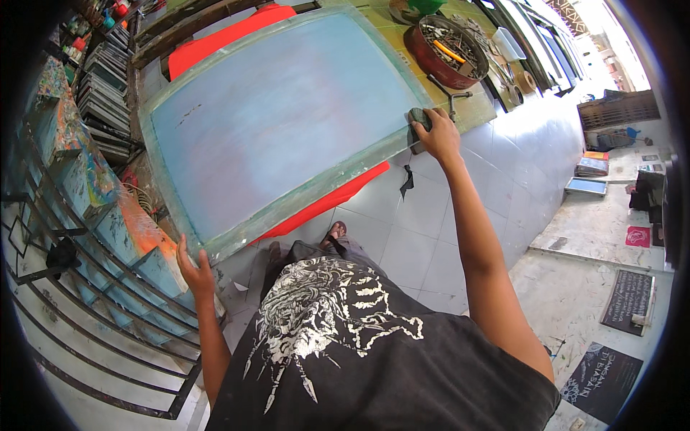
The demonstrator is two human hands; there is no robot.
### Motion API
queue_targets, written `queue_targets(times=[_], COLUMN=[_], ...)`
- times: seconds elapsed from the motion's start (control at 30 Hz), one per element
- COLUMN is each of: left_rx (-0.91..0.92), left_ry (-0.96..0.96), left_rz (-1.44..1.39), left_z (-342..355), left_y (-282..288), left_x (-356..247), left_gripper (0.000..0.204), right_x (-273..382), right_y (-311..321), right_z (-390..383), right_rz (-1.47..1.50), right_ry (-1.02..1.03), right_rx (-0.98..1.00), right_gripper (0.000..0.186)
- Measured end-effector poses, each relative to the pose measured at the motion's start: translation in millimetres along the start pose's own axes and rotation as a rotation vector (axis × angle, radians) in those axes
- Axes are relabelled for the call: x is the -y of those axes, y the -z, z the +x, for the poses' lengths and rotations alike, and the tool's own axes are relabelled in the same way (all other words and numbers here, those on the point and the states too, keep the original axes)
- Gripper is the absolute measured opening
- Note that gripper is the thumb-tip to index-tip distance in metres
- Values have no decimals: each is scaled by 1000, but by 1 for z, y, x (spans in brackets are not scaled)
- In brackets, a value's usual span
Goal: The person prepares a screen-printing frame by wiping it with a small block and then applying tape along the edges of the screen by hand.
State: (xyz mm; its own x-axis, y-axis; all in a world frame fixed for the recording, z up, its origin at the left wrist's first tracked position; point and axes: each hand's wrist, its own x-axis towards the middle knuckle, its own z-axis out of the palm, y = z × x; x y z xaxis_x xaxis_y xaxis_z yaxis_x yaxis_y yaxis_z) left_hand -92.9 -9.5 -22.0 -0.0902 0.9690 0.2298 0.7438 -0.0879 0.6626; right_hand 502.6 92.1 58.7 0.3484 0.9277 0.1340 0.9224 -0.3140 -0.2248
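A large screen frame [280, 108] with pale blue mesh and a greenish border lies tilted over red material [338, 202]. My left hand [194, 273] is at its near left corner, fingers mostly stretched and apart, beside or lightly touching the edge. My right hand [436, 136] is closed on the frame's right corner, over a small dark green piece [420, 116] whose nature I cannot make out. A metal clamp handle [453, 97] sits just beyond that hand.
A round red tin [444, 66] of tools sits on a yellowish table [478, 115]. Left are stacked frames [108, 86], paint-stained blue steps [100, 215] and black metal bars [108, 337]. Tiled floor [417, 230] shows below; smaller screens [586, 185] stand by the right wall.
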Motion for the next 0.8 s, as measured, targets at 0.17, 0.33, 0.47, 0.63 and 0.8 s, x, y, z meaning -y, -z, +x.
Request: queue_targets(times=[0.17,0.33,0.47,0.63,0.8], left_rx=[53,139,231,257,253], left_ry=[8,-83,-184,-241,-278], left_rz=[-91,-186,-162,-180,-77], left_z=[4,9,17,19,16], left_y=[11,22,28,35,39], left_x=[9,18,22,31,37], left_gripper=[43,43,49,54,56], right_x=[55,182,312,402,357], right_y=[-11,-31,-50,-60,-60], right_z=[-44,-118,-201,-250,-221], right_rz=[47,128,217,175,130], right_ry=[72,194,357,521,440], right_rx=[5,59,170,286,202], right_gripper=[41,41,48,51,40])
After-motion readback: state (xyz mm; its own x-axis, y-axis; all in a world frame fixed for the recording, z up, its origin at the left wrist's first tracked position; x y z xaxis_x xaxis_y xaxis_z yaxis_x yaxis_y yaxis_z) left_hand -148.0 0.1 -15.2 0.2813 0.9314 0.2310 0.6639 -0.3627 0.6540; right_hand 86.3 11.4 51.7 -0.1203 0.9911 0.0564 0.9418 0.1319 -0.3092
